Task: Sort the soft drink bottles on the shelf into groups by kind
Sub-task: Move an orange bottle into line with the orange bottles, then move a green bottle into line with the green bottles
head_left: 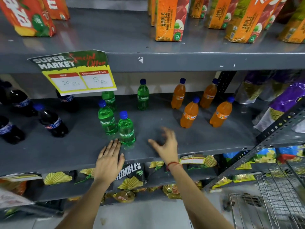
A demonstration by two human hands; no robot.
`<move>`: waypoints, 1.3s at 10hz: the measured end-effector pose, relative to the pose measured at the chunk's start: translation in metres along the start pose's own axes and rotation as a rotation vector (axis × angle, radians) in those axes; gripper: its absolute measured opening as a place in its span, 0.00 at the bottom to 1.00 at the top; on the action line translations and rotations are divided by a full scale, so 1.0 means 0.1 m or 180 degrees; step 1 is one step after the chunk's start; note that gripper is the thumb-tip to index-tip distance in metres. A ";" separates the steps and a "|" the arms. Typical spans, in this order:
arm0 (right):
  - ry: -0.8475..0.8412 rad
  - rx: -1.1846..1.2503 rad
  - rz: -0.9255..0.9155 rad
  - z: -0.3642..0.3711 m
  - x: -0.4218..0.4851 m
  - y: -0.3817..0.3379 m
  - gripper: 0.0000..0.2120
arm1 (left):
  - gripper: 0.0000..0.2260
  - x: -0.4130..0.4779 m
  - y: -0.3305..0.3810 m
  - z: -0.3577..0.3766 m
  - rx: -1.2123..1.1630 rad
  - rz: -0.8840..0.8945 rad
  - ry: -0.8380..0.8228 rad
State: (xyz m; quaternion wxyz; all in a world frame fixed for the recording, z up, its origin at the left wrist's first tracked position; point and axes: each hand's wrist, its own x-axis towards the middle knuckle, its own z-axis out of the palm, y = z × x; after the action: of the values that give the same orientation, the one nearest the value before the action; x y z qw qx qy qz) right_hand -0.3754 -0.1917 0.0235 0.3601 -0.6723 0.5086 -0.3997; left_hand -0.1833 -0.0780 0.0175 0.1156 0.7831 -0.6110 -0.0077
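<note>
On the grey middle shelf stand three kinds of small bottles. Dark cola bottles are at the left. Several green Sprite bottles stand in the middle, one set apart further back. Several orange Fanta bottles stand at the right. My left hand lies flat on the shelf's front, fingertips just short of the nearest Sprite bottle. My right hand hovers blurred over bare shelf between the Sprite and Fanta bottles, fingers spread, holding nothing.
A price tag hangs from the upper shelf's edge over the back-left bottles. Apple juice cartons stand on the shelf above. Snack bags fill the shelf below. Purple packets sit at the right, a wire basket at lower right.
</note>
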 end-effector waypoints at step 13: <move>-0.0893 -0.0487 -0.0094 0.25 0.86 -0.16 0.22 | 0.24 -0.01 -0.05 0.07 -0.0115 0.0058 0.0082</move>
State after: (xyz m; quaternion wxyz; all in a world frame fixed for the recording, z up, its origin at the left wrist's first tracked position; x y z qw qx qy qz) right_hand -0.3326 -0.2696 0.0422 0.3694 -0.7543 0.4724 -0.2672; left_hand -0.1800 -0.0767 0.0100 0.1377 0.7754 -0.6163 -0.0076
